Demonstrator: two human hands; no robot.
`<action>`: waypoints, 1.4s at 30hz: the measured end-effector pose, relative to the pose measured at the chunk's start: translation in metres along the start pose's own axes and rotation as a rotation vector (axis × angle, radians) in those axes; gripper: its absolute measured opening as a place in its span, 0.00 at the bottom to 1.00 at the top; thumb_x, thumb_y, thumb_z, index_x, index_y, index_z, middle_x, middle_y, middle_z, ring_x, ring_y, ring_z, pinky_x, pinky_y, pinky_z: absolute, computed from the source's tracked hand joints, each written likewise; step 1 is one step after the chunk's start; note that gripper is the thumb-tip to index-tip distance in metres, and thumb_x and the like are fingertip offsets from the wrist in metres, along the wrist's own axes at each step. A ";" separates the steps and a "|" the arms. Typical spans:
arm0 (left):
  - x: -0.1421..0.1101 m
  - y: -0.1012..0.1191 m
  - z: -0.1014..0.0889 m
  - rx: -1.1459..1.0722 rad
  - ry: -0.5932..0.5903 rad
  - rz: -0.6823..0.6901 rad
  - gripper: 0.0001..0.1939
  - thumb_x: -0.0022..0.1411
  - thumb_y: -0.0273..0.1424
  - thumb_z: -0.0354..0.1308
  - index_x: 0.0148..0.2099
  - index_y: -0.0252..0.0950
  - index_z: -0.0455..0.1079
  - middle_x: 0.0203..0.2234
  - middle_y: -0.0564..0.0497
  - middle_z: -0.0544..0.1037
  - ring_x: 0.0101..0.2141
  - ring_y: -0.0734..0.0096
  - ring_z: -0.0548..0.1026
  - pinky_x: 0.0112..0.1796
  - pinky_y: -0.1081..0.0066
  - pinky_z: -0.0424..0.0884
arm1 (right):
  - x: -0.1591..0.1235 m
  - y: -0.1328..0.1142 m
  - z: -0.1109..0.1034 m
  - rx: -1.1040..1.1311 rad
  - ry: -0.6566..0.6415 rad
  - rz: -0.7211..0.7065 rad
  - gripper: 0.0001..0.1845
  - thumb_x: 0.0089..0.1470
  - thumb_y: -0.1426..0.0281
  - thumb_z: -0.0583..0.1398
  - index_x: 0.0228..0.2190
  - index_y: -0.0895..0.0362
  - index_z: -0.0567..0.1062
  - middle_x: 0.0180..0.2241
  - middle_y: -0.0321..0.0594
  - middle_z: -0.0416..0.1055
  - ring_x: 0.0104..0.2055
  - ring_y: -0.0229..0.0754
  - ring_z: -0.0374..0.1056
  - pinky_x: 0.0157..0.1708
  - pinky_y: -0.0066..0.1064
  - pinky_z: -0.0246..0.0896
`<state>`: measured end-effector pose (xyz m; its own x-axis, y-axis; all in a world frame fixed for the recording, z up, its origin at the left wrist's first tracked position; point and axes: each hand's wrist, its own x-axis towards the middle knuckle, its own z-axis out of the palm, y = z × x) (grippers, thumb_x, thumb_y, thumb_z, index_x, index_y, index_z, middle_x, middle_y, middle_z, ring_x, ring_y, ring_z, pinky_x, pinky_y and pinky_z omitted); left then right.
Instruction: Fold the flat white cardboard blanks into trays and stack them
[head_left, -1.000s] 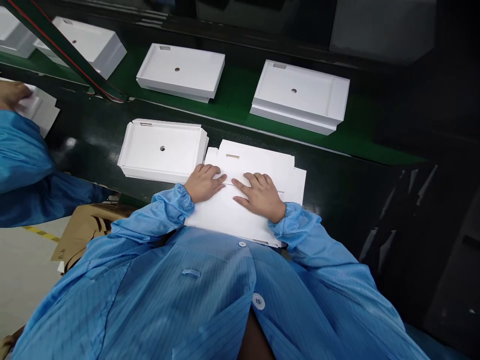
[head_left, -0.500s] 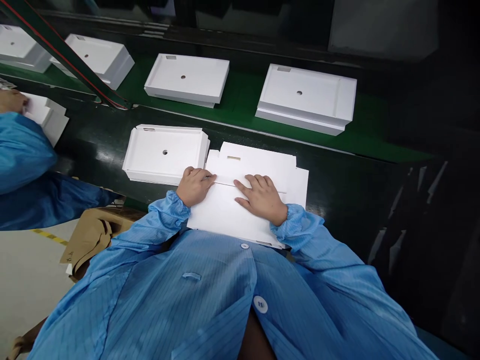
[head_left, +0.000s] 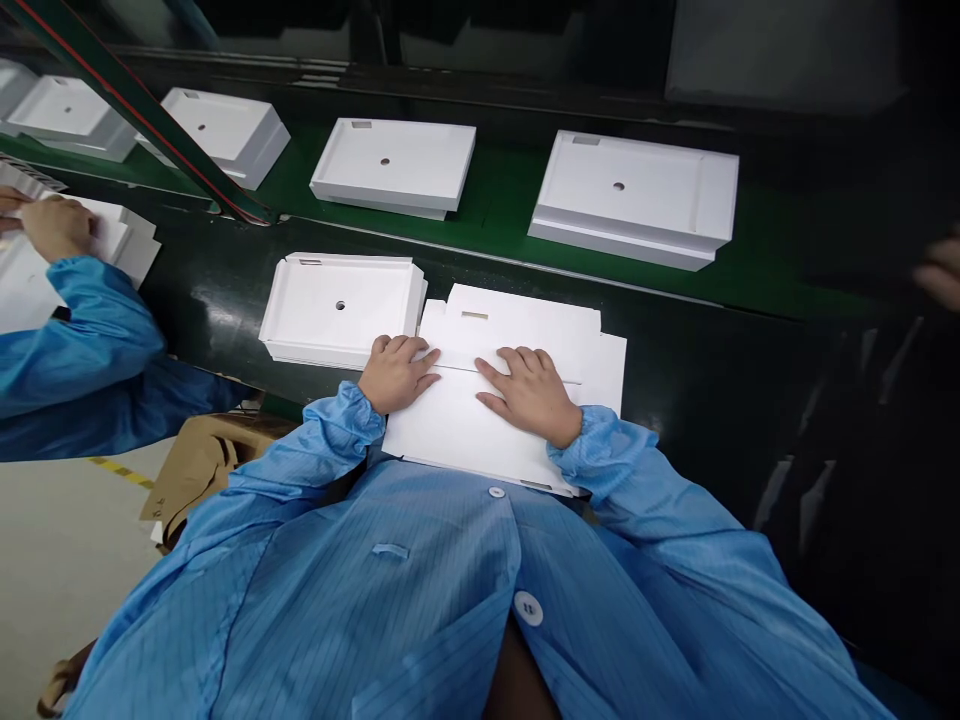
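Note:
A flat white cardboard blank [head_left: 480, 425] lies in front of me on the dark table, with a crease line across it and a small slot near its far edge. My left hand [head_left: 396, 375] rests at its left edge, fingers stretched over the crease. Further right, my right hand [head_left: 531, 393] lies flat with fingers spread, pressing the card along the same crease. Neither hand grips anything. Just left of the blank sits a folded white tray [head_left: 340, 306] with a round hole in the middle, apparently on top of others.
Stacked white trays [head_left: 634, 195] stand in a row on the green belt [head_left: 502, 180] beyond the table. A slanted dark post [head_left: 150, 115] crosses at left. A co-worker's hand [head_left: 60, 228] is on white card there. Brown cardboard [head_left: 191, 465] is at lower left.
My hands stay on the blank at nearly the same spots. The trays on the belt appear slightly further right, as the whole view shifts. Another person's fingers now show at the far right edge.

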<state>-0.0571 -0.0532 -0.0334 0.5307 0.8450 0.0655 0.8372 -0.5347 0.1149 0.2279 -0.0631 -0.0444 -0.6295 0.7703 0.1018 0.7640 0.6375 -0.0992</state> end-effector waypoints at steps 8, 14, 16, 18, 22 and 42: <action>0.030 -0.011 0.010 -0.164 -0.001 0.099 0.14 0.70 0.35 0.55 0.51 0.38 0.79 0.43 0.42 0.78 0.44 0.61 0.75 0.47 0.59 0.69 | 0.037 -0.009 -0.003 0.061 -0.040 0.045 0.24 0.68 0.55 0.52 0.56 0.54 0.74 0.48 0.50 0.71 0.48 0.53 0.61 0.47 0.42 0.51; 0.037 -0.016 0.012 -0.153 -0.020 0.145 0.15 0.69 0.33 0.58 0.55 0.36 0.77 0.43 0.41 0.76 0.44 0.59 0.74 0.49 0.58 0.70 | 0.057 -0.021 0.003 0.069 -0.064 0.051 0.19 0.68 0.61 0.53 0.50 0.58 0.76 0.44 0.51 0.72 0.46 0.52 0.62 0.45 0.41 0.52; 0.038 -0.015 0.011 -0.125 -0.033 0.160 0.16 0.68 0.32 0.58 0.55 0.35 0.77 0.43 0.41 0.76 0.44 0.59 0.74 0.48 0.58 0.70 | 0.059 -0.020 0.005 0.073 -0.067 0.028 0.19 0.69 0.61 0.53 0.49 0.59 0.76 0.44 0.50 0.72 0.46 0.52 0.63 0.45 0.41 0.53; 0.039 -0.012 0.010 -0.111 -0.037 0.172 0.15 0.69 0.30 0.57 0.53 0.34 0.77 0.42 0.41 0.76 0.43 0.59 0.73 0.48 0.58 0.70 | 0.060 -0.019 0.006 0.075 -0.082 -0.021 0.19 0.70 0.63 0.50 0.47 0.60 0.76 0.42 0.50 0.73 0.45 0.51 0.64 0.46 0.41 0.53; 0.040 -0.006 0.013 -0.094 -0.013 0.164 0.15 0.70 0.28 0.52 0.52 0.35 0.78 0.39 0.41 0.76 0.41 0.59 0.73 0.45 0.58 0.69 | 0.061 -0.018 0.008 0.089 -0.089 -0.033 0.19 0.70 0.67 0.49 0.42 0.60 0.78 0.42 0.52 0.73 0.46 0.51 0.63 0.47 0.41 0.52; 0.051 0.003 0.002 -0.077 -0.004 0.168 0.19 0.68 0.23 0.48 0.49 0.34 0.80 0.31 0.43 0.76 0.36 0.60 0.73 0.41 0.60 0.67 | 0.063 -0.017 -0.010 0.241 -0.103 0.172 0.14 0.67 0.70 0.54 0.41 0.60 0.80 0.41 0.49 0.76 0.47 0.48 0.68 0.51 0.37 0.58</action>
<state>-0.0268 -0.0119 -0.0313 0.6628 0.7438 0.0864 0.7242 -0.6661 0.1784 0.1768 -0.0261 -0.0261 -0.5147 0.8566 -0.0360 0.8125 0.4739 -0.3395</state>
